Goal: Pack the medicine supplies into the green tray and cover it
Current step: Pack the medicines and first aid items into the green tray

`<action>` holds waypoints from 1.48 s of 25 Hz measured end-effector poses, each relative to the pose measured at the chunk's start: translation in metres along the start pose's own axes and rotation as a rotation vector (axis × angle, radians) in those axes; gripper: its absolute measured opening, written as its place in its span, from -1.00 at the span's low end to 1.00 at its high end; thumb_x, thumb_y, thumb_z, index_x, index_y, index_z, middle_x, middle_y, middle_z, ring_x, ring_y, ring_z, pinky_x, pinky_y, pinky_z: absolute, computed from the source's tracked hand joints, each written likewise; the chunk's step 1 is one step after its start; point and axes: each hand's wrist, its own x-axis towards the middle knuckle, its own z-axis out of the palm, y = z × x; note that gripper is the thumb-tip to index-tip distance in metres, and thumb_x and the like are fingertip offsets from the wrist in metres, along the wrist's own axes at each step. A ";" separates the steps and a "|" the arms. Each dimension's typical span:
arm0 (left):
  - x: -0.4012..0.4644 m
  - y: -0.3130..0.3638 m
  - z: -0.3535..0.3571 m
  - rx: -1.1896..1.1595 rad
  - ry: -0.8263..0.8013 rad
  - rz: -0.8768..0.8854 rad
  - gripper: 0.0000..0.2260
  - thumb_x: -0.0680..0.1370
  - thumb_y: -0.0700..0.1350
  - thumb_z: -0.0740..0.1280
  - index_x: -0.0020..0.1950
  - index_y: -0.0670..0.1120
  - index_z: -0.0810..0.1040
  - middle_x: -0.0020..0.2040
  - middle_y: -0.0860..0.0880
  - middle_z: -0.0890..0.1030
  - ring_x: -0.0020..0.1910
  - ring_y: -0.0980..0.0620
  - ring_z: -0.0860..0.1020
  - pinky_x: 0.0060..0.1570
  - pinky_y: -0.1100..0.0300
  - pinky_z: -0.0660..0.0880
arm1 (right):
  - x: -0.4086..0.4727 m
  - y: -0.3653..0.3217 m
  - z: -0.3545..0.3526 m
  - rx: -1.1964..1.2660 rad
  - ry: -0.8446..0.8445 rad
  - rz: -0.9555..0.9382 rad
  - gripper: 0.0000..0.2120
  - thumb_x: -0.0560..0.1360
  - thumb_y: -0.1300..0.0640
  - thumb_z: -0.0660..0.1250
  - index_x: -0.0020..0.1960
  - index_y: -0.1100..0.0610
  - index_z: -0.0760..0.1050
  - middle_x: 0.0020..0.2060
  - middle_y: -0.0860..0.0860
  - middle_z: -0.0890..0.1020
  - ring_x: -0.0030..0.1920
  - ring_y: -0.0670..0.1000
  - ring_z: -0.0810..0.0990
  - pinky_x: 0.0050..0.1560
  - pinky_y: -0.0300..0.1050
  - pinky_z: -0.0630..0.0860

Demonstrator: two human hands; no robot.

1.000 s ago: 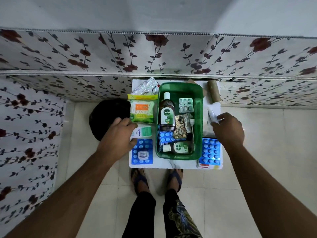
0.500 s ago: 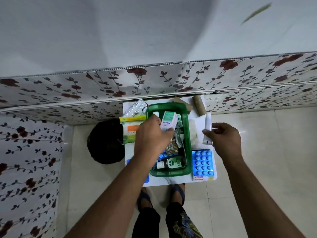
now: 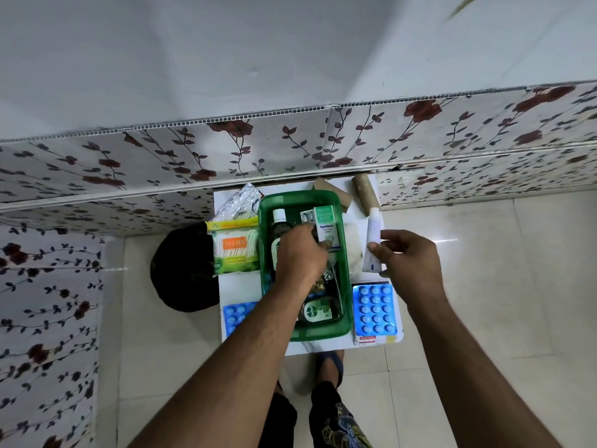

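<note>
Green tray: one green translucent plastic tray [image 3: 345, 279], in the middle of the small white counter [image 3: 255, 287].
Inside the tray: two brown Dettol bottles, one tall bottle [image 3: 278, 223] at the far left and one lying bottle [image 3: 318, 312] at the near end; one silver blister strip [image 3: 306, 216]; some foil packets under the arm, number not clear.
Left hand: the left hand [image 3: 298, 257] is over the tray, fingers [image 3: 326, 244] clamped on one white and green Optibex carton [image 3: 327, 228].
Right hand: the right hand [image 3: 408, 258] is beside the tray, fingers closed on one white ointment tube [image 3: 373, 240].
Blue blister cards: two, one [image 3: 374, 309] right of the tray, one [image 3: 237, 318] left of it, half hidden.
Cotton buds: one yellow-green pack [image 3: 235, 249], touching the tray's left wall.
Silver foil pack: one [image 3: 239, 202], at the far left corner.
Cardboard roll: one brown roll [image 3: 364, 193], at the far right.
</note>
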 end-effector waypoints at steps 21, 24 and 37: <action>-0.033 -0.098 -0.115 -0.125 0.216 0.018 -0.86 0.52 -0.19 0.34 -0.01 0.02 0.63 -0.14 0.12 0.62 -0.26 0.16 0.59 -0.33 0.39 0.43 | -0.043 -0.050 0.100 -0.889 -0.027 -0.492 -0.90 0.46 0.27 0.29 -0.06 0.19 0.57 -0.16 0.17 0.69 -0.17 0.22 0.65 -0.27 -0.11 0.39; -0.047 -0.119 -0.116 -0.087 0.156 0.025 -0.84 0.49 -0.22 0.38 0.00 0.00 0.63 -0.14 0.06 0.64 -0.21 0.10 0.62 -0.16 0.23 0.53 | -0.060 -0.045 0.054 -0.646 0.152 -0.482 -0.89 0.48 0.15 0.33 -0.07 0.11 0.64 -0.20 0.09 0.72 -0.18 0.20 0.66 -0.27 -0.12 0.42; -0.081 -0.170 -0.063 0.496 -0.138 0.202 -0.55 0.34 -0.07 0.50 0.22 0.01 0.56 0.07 -0.01 0.51 0.12 -0.06 0.47 -0.01 0.02 0.52 | 0.026 0.027 0.043 -0.601 0.055 -0.062 -0.60 0.43 -0.07 0.40 0.23 0.01 0.53 0.12 0.06 0.66 0.11 0.16 0.62 0.09 -0.02 0.52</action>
